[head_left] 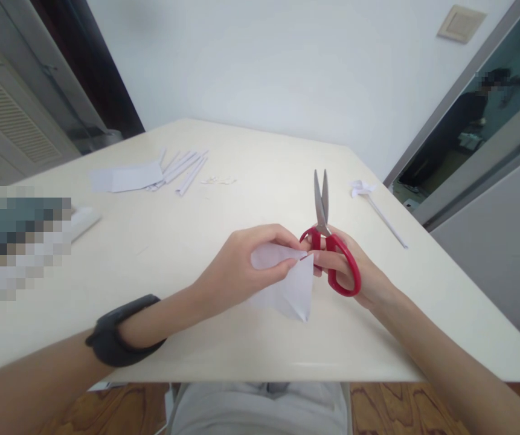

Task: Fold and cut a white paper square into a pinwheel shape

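Note:
Near the table's front edge, my left hand (pixel 246 263) pinches a white sheet of paper (pixel 293 290) between thumb and fingers. The sheet is bent, and one corner points down toward the table. My right hand (pixel 343 257) has the red-handled scissors (pixel 345 272) hooked on its fingers, their blades pointing away from me and slightly apart. Its thumb and fingertips also meet at the paper's edge, close to my left fingertips. Whether the right fingertips grip the paper firmly is hard to see.
On the white table (pixel 260 350), rolled paper sticks (pixel 191 172) and flat paper pieces (pixel 135 175) lie at the back left, beside small white scraps (pixel 218 180). A paper pinwheel (pixel 363 188) on a stick lies at right. A blurred-out object (pixel 15 241) occupies the left edge. Through the opening at right, a person (pixel 463 121) shows.

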Tool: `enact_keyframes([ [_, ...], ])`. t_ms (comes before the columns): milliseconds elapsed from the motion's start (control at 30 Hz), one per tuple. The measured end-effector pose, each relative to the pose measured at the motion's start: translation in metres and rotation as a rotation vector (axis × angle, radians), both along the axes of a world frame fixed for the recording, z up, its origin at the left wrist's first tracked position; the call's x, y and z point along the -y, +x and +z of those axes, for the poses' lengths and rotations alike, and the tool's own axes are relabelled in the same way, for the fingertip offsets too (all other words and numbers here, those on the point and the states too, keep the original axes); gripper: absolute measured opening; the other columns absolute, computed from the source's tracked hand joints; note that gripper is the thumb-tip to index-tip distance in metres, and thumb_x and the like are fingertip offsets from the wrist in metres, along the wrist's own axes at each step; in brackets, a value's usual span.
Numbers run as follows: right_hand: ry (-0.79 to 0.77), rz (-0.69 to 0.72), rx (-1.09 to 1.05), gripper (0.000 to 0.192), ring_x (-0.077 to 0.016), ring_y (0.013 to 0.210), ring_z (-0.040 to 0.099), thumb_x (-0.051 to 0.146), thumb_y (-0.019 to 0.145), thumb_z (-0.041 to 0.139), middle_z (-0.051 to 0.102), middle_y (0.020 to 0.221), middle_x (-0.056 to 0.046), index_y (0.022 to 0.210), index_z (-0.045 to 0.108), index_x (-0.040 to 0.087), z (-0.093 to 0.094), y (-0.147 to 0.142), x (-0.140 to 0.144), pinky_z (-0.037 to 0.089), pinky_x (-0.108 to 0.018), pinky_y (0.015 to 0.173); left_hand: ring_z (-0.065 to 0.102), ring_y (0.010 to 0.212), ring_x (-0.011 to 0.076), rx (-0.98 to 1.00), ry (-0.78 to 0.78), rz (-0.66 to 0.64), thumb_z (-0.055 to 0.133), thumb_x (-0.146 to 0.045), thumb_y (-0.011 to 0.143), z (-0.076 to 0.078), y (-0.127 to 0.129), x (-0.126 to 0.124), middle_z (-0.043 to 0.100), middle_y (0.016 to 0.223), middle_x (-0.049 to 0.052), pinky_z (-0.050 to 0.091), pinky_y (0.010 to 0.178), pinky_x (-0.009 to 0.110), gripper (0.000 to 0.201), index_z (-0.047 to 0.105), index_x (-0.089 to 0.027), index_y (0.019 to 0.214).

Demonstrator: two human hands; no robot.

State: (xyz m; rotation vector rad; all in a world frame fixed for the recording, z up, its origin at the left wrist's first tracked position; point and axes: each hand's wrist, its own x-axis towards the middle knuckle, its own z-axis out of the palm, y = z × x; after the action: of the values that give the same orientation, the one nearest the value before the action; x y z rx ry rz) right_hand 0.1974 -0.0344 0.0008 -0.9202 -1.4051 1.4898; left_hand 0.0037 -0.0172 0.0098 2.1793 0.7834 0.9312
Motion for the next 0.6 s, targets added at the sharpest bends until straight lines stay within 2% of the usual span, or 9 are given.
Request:
enact_keyframes([
  [300,0.174,-0.130,0.006,0.029,-0.0126,0.068,0.051,0.020,0.073,0.069,0.056,0.080,0.003,0.085,0.042,0.024,0.005,-0.008,0.006,0.037,-0.025,0.058,0.061,0.081,0.0152,0.114,-0.228,-0.053,0.057,-0.022,0.083,-0.004,0.002,-0.001,0.066,0.089,0.002,0.048,0.067,0.026,0.006,0.061,-0.020,0.087],
  [433,0.269,-0.169,0.010,0.033,-0.0136,0.070,0.052,0.014,0.071,0.069,0.058,0.080,0.002,0.085,0.040,0.025,0.005,-0.010,0.009,0.038,-0.026,0.060,0.061,0.080,0.0151,0.148,-0.323,-0.075,0.056,-0.025,0.084,-0.008,0.004,-0.001,0.066,0.090,0.002,0.047,0.065,0.026,0.007,0.060,-0.020,0.086],
  [500,0.287,-0.181,0.020,0.035,-0.0130,0.069,0.050,0.009,0.070,0.067,0.057,0.079,0.003,0.085,0.040,0.025,0.004,-0.010,0.009,0.037,-0.025,0.059,0.061,0.079,0.0152,0.135,-0.319,-0.082,0.056,-0.026,0.084,-0.007,0.004,-0.001,0.066,0.089,0.002,0.047,0.066,0.027,0.008,0.059,-0.019,0.086],
  [600,0.302,-0.193,0.052,0.035,-0.0133,0.068,0.050,0.007,0.071,0.065,0.055,0.078,0.003,0.085,0.040,0.025,0.003,-0.012,0.011,0.037,-0.025,0.059,0.060,0.084,0.0164,0.057,-0.214,-0.040,0.055,-0.023,0.084,-0.005,0.002,0.000,0.065,0.090,0.002,0.047,0.074,0.030,0.008,0.059,-0.019,0.089],
])
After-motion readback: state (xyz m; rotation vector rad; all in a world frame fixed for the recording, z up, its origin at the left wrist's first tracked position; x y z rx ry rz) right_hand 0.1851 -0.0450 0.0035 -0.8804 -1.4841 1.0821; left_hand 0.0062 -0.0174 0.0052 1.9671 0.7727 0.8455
